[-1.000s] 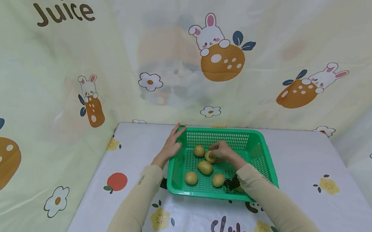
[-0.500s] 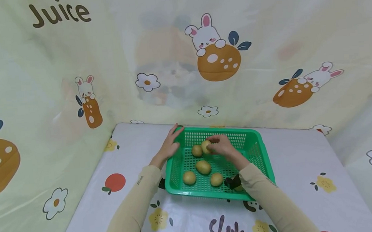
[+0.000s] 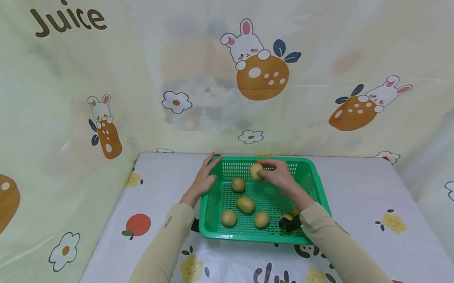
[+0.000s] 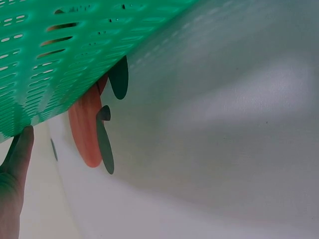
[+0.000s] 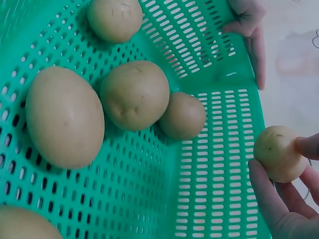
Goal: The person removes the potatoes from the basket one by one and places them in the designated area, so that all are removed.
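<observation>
In the head view a green plastic basket (image 3: pixel 238 238) with slotted walls holds several potatoes (image 3: pixel 246 205) on its floor. My right hand (image 3: pixel 279 176) pinches one small round potato (image 5: pixel 280 154) between thumb and fingers, up by the back rim in the right wrist view. My left hand (image 3: pixel 203 181) grips the basket's left rim near the back corner, thumb over the inside and straight fingers along the outside. One of its fingers (image 4: pixel 21 154) shows against the outer wall in the left wrist view. More potatoes (image 3: pixel 295 211) sit partly hidden behind the right wrist's black strap.
The basket stands on a white patterned tablecloth (image 3: pixel 358 184), close to the hanging printed curtain (image 3: pixel 206 134) at the back. Side curtains (image 3: pixel 34 183) close off left and right. Printed fruit and flowers on the cloth are flat.
My right hand has lifted its potato from beside the others, up and slightly right toward the back rim. My left hand keeps its place on the basket. The head view has shifted a little.
</observation>
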Motion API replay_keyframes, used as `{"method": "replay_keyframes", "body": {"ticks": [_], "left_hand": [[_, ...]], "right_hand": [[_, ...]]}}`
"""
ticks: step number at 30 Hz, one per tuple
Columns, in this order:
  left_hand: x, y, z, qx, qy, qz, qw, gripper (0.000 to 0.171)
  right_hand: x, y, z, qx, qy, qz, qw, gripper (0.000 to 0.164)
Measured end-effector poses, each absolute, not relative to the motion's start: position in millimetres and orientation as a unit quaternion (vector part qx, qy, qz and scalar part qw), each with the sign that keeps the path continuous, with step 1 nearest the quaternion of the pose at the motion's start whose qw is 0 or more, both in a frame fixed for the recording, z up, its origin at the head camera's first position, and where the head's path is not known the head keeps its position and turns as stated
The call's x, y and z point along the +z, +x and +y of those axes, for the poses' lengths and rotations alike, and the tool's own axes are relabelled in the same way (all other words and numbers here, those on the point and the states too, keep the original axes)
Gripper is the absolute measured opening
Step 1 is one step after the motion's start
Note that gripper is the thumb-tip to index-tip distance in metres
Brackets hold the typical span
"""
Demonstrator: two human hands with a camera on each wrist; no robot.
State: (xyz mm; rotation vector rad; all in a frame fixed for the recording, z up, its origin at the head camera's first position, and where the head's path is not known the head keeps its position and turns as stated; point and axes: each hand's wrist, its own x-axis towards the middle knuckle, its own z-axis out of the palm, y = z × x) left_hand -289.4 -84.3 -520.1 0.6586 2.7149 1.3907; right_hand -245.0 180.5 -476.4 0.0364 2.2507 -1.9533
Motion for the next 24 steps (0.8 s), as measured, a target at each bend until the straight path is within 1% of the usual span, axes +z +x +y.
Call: {"method": "replay_keyframes", "body": {"ticks": [5,17,24], "left_hand": [[-522,-291,-85,0.442,0.214,0.871,0.008,0.074],[-523,-295,-85,0.444,0.213,0.871,0.014,0.076],[-525,-293,-85,0.447,0.216,0.868,0.012,0.076]], "right_hand": [[-473,-241,192,-0.655,0.021,0.752,0.073,0.048],[-467,-233,230,-0.668,0.034,0.743,0.033,0.046],[-467,-224,253,-0.663,0.037,0.747,0.021,0.047]]}}
